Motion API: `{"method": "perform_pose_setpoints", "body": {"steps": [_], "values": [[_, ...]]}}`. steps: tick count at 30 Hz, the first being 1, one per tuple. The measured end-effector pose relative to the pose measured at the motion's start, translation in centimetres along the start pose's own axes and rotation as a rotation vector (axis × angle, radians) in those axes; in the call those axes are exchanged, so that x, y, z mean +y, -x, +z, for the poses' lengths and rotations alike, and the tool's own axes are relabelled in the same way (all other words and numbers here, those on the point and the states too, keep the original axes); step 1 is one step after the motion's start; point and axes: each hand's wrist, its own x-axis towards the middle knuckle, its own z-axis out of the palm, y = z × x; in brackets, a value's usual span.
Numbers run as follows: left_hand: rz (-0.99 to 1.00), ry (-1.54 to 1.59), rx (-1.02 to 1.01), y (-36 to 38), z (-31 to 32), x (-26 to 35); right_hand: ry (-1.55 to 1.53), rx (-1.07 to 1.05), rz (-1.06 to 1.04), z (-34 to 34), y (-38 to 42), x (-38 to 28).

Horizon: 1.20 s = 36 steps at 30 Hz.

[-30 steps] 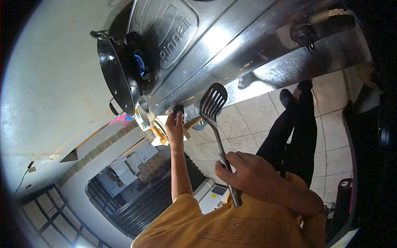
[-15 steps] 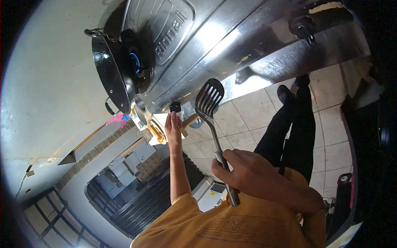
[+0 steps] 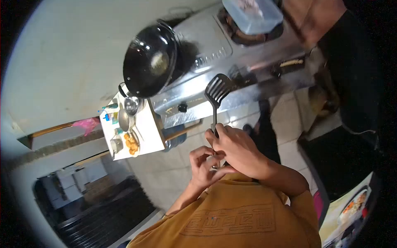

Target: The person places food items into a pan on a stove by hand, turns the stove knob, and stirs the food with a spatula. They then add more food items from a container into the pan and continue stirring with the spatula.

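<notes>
My right hand (image 3: pixel 237 146) is closed around the handle of a black slotted spatula (image 3: pixel 218 89), whose head points up over the stove's front edge. Just below it, my left hand (image 3: pixel 203 167) has its fingers curled at the lower end of the handle, which is mostly hidden between the two hands. A black wok (image 3: pixel 149 62) sits on the stove's left burner, with a small pale patch in its bottom. The black stove knob (image 3: pixel 182 107) is free of my hands.
On the steel stove (image 3: pixel 202 37), a translucent plastic container (image 3: pixel 258 18) rests over the right burner. Left of the stove, a white table (image 3: pixel 149 138) bears a plate of golden food (image 3: pixel 131 144), a metal bowl (image 3: pixel 132 105) and small containers. The wall rises behind the wok.
My left hand has left the stove knob and come back to the spatula's handle. The view has shifted, now showing the wok's inside, the right burner and more of the side table.
</notes>
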Motion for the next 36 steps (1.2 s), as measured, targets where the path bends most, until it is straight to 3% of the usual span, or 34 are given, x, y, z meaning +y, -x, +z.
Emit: {"method": "perform_pose_setpoints", "body": {"steps": [3, 6, 9, 11, 13, 17, 22, 25, 27, 29, 31, 32, 36], "values": [[-0.066, 0.000, 0.133, -1.0, -0.8, 0.4, 0.287, -0.025, -0.076, -2.1, -1.4, -2.1], [-0.283, 0.204, 0.327, -2.1, -0.9, 1.2, 0.464, -0.022, -0.118, -2.9, -3.2, -3.6], [-0.407, 0.358, 0.515, -3.6, -0.8, 1.5, 0.437, 0.015, -0.281, -4.0, -5.4, -4.7], [-0.425, 0.297, 0.554, -4.3, -0.9, 1.0, 0.426, 0.006, -0.359, -4.0, -7.2, -4.7], [-0.548, 0.558, 0.768, -6.0, -0.7, 0.7, 0.416, 0.031, -0.456, -4.0, -9.3, -4.6], [-0.483, 0.736, 0.926, -8.2, -1.2, -0.6, 0.321, -0.045, -0.593, -4.5, -12.7, -3.1], [-0.449, 0.743, 1.011, -10.0, -0.8, -2.2, 0.168, 0.020, -0.704, -5.7, -14.3, -0.2], [-0.467, 0.739, 1.213, -10.8, -1.6, -3.3, -0.031, 0.082, -0.509, -10.6, -13.2, 2.2], [-0.431, 0.667, 1.252, -10.4, -2.5, -4.1, -0.110, 0.276, -0.272, -14.6, -13.2, 5.5], [-0.404, 0.631, 1.250, -10.3, -3.6, -5.1, -0.091, 0.364, -0.041, -17.2, -13.7, 12.5], [-0.362, 0.596, 1.289, -10.2, -4.8, -6.3, 0.001, 0.323, 0.125, -18.4, -14.1, 20.8], [-0.369, 0.595, 1.279, -10.3, -5.2, -6.5, 0.103, 0.298, 0.108, -18.4, -14.2, 24.4], [-0.419, 0.457, 1.370, -11.9, -6.6, -6.0, 0.242, 0.125, 0.158, -17.7, -15.6, 28.7]]}}
